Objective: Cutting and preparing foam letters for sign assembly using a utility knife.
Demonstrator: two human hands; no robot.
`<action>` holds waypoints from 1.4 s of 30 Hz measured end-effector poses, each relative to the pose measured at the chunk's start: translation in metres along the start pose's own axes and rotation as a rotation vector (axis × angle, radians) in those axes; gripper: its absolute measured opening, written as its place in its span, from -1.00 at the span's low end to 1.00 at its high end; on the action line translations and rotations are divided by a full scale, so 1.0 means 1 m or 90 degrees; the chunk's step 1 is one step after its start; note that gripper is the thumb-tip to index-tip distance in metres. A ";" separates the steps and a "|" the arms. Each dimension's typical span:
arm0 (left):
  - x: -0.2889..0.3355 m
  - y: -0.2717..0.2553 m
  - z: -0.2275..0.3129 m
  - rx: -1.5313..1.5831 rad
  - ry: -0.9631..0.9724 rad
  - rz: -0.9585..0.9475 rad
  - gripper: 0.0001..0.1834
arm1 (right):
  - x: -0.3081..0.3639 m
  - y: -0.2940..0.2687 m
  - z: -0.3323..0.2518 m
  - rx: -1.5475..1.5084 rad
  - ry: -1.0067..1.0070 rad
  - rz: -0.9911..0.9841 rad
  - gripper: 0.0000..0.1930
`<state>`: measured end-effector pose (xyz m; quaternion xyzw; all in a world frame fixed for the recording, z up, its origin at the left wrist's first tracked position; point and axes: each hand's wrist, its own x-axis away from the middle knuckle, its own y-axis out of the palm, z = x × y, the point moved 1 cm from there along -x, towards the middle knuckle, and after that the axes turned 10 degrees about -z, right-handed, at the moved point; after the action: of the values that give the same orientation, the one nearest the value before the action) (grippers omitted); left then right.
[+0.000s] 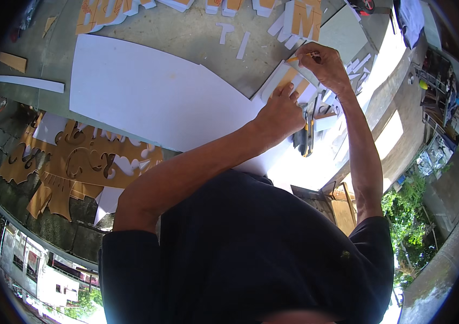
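My right hand point(324, 67) pinches a thin yellow-orange stick, like a pencil point(293, 59), above the far edge of a white board piece. That white board piece point(268, 89) has brown strips on its top and lies at the right of the worktable. My left hand point(280, 113) rests on it with the fingertips spread and pressing down. Beside my left wrist lies a black-and-yellow hand tool point(309, 135), partly hidden, its kind unclear. A large white sheet point(154, 89) spreads to the left, with my left forearm over its near edge.
Thick brown-faced white cut-out letters point(229, 4) line the table's far side. Small white offcuts point(244, 46) lie nearer. More scraps point(356, 67) crowd the right edge. At the lower left are brown ornate cut-out panels point(73, 156). A curved white strip point(27, 83) lies far left.
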<state>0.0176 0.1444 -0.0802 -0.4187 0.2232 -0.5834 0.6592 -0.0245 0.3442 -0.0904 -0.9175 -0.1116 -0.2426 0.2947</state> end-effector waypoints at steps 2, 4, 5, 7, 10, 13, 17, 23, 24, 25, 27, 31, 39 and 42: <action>0.000 0.004 -0.001 -0.007 0.014 -0.017 -0.75 | 0.001 0.003 0.000 0.003 0.002 -0.004 -0.73; 0.001 0.008 -0.002 -0.076 0.003 0.005 -0.70 | 0.002 0.005 0.001 0.005 0.005 -0.005 -0.73; 0.001 0.011 -0.001 -0.081 0.011 0.000 -0.70 | 0.002 0.004 0.002 0.003 0.011 -0.008 -0.73; 0.000 0.013 -0.001 -0.103 -0.010 0.052 -0.66 | 0.003 0.004 0.001 -0.007 0.016 -0.021 -0.72; 0.002 0.014 -0.003 -0.135 0.000 0.030 -0.66 | 0.004 0.005 0.008 -0.022 0.034 -0.031 -0.73; 0.001 0.014 -0.004 -0.141 0.009 0.045 -0.63 | 0.010 -0.001 0.008 -0.001 0.004 -0.025 -0.73; 0.004 0.012 -0.005 -0.138 0.015 0.041 -0.64 | 0.026 -0.002 0.013 -0.144 -0.050 0.095 -0.76; 0.003 0.009 -0.007 -0.118 0.026 0.061 -0.66 | 0.073 0.037 0.003 -0.099 -0.059 0.313 -0.80; 0.003 0.006 -0.008 -0.115 0.023 0.049 -0.65 | 0.077 0.049 0.003 -0.120 -0.037 0.304 -0.79; 0.004 0.002 -0.006 -0.109 0.024 0.037 -0.64 | 0.080 0.058 0.004 -0.100 -0.033 0.309 -0.75; 0.003 -0.001 -0.005 -0.118 0.033 0.027 -0.63 | 0.082 0.072 0.010 -0.084 -0.032 0.328 -0.73; 0.004 -0.008 -0.004 -0.124 0.038 0.003 -0.56 | 0.081 0.072 0.012 -0.032 -0.030 0.368 -0.61; 0.002 -0.024 -0.008 -0.127 -0.054 0.092 -0.31 | 0.082 0.077 0.014 -0.055 -0.034 0.359 -0.62; 0.002 -0.027 -0.016 -0.089 -0.121 0.054 -0.18 | 0.081 0.079 0.015 -0.069 -0.026 0.350 -0.64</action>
<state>-0.0101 0.1389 -0.0661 -0.5069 0.2176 -0.4958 0.6708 0.0779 0.2945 -0.0979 -0.9326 0.1489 -0.1404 0.2973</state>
